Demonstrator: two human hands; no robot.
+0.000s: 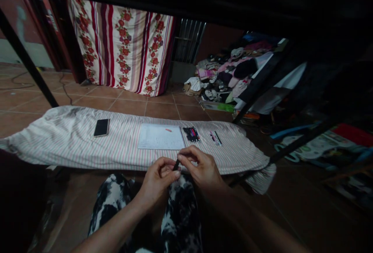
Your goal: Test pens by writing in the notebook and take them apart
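Observation:
My left hand (159,177) and my right hand (202,167) meet above my lap, both pinched on a small dark pen (176,164). Just beyond them a spiral notebook (161,137) lies open on a striped cushion (72,140), with a small orange piece (168,130) on its page. A bunch of dark pens (191,134) sits right of the notebook, and a few more pens (215,137) lie further right. My black-and-white patterned trousers (175,214) are below my hands.
A black phone (101,127) lies on the cushion's left part. A floral striped curtain (125,47) hangs at the back. A heap of clothes (230,74) fills the right back. Dark metal bars (27,61) cross the view over a tiled floor (131,105).

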